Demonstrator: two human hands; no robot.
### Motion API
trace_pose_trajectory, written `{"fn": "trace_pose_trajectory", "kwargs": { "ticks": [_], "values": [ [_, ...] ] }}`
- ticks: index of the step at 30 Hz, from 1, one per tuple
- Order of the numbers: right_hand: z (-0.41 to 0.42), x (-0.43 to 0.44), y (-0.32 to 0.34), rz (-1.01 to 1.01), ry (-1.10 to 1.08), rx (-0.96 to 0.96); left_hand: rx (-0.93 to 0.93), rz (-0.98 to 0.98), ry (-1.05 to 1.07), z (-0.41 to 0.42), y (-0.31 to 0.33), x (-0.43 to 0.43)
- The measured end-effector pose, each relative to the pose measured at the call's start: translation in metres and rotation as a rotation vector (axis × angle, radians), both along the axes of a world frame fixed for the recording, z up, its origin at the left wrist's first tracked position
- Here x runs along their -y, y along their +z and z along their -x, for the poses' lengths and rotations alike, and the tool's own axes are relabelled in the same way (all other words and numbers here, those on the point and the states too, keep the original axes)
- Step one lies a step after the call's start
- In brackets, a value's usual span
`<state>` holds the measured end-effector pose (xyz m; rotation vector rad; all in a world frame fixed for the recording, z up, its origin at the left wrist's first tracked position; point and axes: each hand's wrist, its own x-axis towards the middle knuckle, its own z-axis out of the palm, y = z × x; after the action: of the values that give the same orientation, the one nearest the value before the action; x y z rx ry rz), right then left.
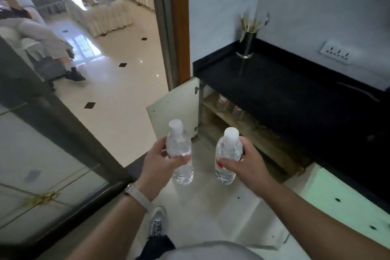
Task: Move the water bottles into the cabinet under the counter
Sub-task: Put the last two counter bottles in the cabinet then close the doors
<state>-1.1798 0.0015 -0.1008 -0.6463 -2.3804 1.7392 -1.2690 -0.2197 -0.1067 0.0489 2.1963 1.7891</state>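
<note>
My left hand (160, 159) grips a clear water bottle (179, 145) with a white cap, held upright above the floor. My right hand (242, 160) grips a second clear bottle (228, 154) with a white cap and a red label. Both bottles hang in front of the open cabinet (242, 131) under the black counter (285, 91). On the cabinet's wooden shelf stand two more bottles (223, 102), partly hidden by the counter's edge.
The cabinet's left door (175, 110) stands open toward the doorway. Another open door (348, 194) lies at lower right. A black cup of sticks (247, 44) stands on the counter. A glass panel (52, 164) is at left. A person sits in the far room.
</note>
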Motion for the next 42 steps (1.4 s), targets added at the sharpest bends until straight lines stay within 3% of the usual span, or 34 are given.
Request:
{"fn": "trace_pose_trajectory", "kwargs": {
  "ticks": [9, 15, 23, 42],
  "values": [
    [0.078, 0.032, -0.011, 0.001, -0.376, 0.083, -0.006, 0.047, -0.371, 0.162, -0.011, 0.004],
    [0.096, 0.055, -0.006, 0.008, -0.578, 0.131, -0.022, 0.119, -0.549, 0.225, -0.025, -0.009],
    [0.077, 0.033, -0.013, 0.056, -0.771, 0.136, -0.015, 0.112, -0.762, 0.227, -0.027, -0.074],
    [0.074, -0.057, -0.064, 0.201, -0.924, 0.172, -0.043, 0.24, -0.891, 0.22, -0.06, -0.195]
  ]
}}
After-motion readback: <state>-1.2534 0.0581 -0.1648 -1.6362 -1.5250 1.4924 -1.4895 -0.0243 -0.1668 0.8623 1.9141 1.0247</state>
